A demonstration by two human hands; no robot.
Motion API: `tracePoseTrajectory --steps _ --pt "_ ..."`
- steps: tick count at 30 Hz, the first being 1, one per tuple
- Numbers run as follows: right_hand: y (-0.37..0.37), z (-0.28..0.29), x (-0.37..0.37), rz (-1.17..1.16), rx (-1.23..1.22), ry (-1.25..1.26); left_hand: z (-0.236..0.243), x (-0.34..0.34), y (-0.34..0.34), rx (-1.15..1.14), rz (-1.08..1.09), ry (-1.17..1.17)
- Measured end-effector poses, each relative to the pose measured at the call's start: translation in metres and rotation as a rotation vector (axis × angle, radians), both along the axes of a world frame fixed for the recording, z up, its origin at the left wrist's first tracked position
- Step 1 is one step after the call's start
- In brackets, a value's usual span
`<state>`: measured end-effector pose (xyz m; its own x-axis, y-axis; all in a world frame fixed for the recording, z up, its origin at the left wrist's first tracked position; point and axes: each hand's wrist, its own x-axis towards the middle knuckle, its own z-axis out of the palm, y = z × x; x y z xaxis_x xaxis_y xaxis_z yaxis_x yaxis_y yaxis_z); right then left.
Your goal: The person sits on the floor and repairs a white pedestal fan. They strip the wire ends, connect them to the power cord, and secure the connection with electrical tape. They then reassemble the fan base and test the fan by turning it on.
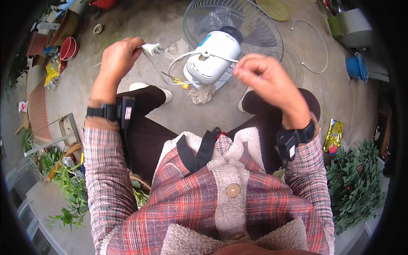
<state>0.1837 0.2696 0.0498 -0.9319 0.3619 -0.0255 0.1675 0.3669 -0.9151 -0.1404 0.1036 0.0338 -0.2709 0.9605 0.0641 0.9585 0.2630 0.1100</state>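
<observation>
My left hand (121, 59) is closed on the cord just behind a white plug (152, 49), held up left of the fan. My right hand (261, 76) has its fingers curled on the white cord (229, 59) at the right of the fan's motor housing (212, 46). The housing is white with a blue label, and the cord crosses it. The round wire grille (267, 23) stands behind it, with a second grille (293, 59) at the right. A yellow-handled tool (184, 85) and crumpled pale cloth (199, 95) lie by the fan's lower part.
On the concrete floor (170, 119) are a red bucket (68, 49) and pots (57, 32) at left, a white hose (323, 44) and blue container (356, 68) at right. Leafy plants (352, 182) and a yellow foil packet (332, 136) flank my legs.
</observation>
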Motion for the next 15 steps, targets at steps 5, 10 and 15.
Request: tracePoseTrajectory --steps 5,10,15 --pt "0.039 0.009 -0.024 -0.106 0.187 -0.011 -0.054 -0.029 0.005 -0.097 -0.058 0.020" --pt "0.038 -0.017 -0.024 -0.205 0.009 -0.269 -0.074 -0.024 0.014 -0.093 -0.095 -0.028" --pt "0.023 -0.042 -0.028 -0.113 0.337 -0.163 -0.069 -0.015 0.028 -0.199 -0.061 -0.013"
